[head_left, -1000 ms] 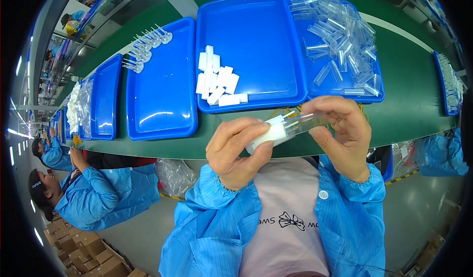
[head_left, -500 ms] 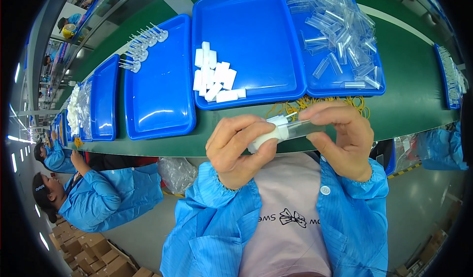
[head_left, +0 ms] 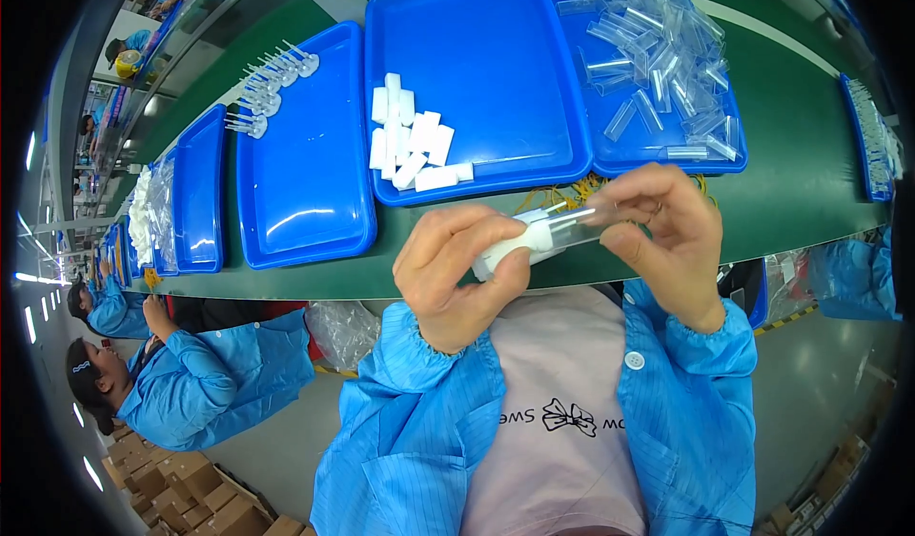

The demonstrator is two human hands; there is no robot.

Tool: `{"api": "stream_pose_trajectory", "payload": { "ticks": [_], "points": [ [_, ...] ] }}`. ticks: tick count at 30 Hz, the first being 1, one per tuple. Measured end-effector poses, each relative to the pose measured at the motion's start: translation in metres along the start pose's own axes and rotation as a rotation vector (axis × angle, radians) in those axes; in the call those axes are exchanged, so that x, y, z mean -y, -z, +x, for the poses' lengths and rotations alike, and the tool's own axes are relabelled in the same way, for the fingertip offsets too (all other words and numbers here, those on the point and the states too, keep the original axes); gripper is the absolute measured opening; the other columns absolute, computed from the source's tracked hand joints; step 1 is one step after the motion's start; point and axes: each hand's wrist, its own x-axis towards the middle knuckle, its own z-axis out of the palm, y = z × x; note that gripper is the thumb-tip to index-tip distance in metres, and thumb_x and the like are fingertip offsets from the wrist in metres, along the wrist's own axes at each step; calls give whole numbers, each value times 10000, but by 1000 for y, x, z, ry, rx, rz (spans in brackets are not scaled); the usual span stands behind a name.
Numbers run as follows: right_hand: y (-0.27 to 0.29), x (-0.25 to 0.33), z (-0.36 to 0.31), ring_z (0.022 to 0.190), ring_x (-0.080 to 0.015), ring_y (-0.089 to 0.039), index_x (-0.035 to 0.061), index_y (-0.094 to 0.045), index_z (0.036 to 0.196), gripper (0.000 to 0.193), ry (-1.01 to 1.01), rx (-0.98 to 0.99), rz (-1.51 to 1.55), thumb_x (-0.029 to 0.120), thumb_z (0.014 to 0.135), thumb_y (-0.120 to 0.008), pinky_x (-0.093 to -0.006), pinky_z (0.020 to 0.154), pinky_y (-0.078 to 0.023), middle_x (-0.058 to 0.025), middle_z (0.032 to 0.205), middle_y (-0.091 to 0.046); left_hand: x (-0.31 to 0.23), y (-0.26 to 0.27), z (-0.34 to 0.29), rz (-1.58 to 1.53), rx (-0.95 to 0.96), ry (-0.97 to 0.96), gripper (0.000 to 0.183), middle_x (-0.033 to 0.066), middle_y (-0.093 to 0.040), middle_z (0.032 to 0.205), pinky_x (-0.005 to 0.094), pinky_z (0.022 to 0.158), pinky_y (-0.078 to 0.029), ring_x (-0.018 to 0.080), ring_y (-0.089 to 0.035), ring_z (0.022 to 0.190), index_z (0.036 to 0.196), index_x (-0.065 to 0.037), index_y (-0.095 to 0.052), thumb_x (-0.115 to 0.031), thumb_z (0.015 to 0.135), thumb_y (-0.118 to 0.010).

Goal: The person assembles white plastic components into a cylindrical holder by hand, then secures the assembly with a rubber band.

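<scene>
Green bench (head_left: 796,145): carries a row of blue trays beyond the hands.
Middle blue tray (head_left: 486,69): holds white blocks (head_left: 410,145) at its near left corner.
Right blue tray (head_left: 621,158): holds loose clear tubes (head_left: 662,60), heaped.
Left hand (head_left: 453,274): thumb and fingers clamped on the white piece (head_left: 537,239).
Right hand (head_left: 672,241): thumb and fingertips on either side of the clear tube's far end; cannot tell whether they press on it.
White piece: held over the bench's near edge, tilted; judged light, best taken by its broad body.
Clear tube (head_left: 575,230): between the hands, against the white piece; judged stiff, slippery, liable to scratch or crack; hold lightly near the end.
Thin white rod (head_left: 578,216): beside or inside the tube, unclear; judged easily bent.
</scene>
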Motion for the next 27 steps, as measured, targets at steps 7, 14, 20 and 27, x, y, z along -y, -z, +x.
{"api": "stream_pose_trajectory", "payload": {
  "ticks": [7,14,20,27],
  "points": [
    [-1,-8,-1,894,-180,-636,-30,-581,1012,259,96,-18,-56,-29,775,-688,-270,813,-521,-117,1012,-619,4,-1,4,-77,28,119,188,96,-615,878,284,681,-476,187,-596,778,872,0,-664,-15,686,-678],
    [-5,-6,0,891,-175,-635,-28,-593,993,243,42,-64,-7,-4,776,-701,-274,798,-527,-115,978,-629,6,-3,3,-145,22,149,182,94,-620,868,275,669,-472,182,-594,766,870,-2,-660,-20,690,-680],
    [2,-14,1,928,-176,-629,-47,-567,1041,241,-47,-39,126,12,827,-659,-284,804,-532,-131,1007,-603,7,-9,-1,109,-58,-135,255,62,-649,844,300,598,-496,217,-609,694,838,-68,-690,-67,597,-772],
    [-2,-16,3,889,-207,-640,-3,-611,1029,256,229,-63,-148,-59,781,-642,-296,765,-534,-134,1002,-623,10,-10,2,-57,-36,41,213,105,-638,858,296,665,-492,209,-619,753,856,-18,-669,-21,650,-724]
  ]
}}
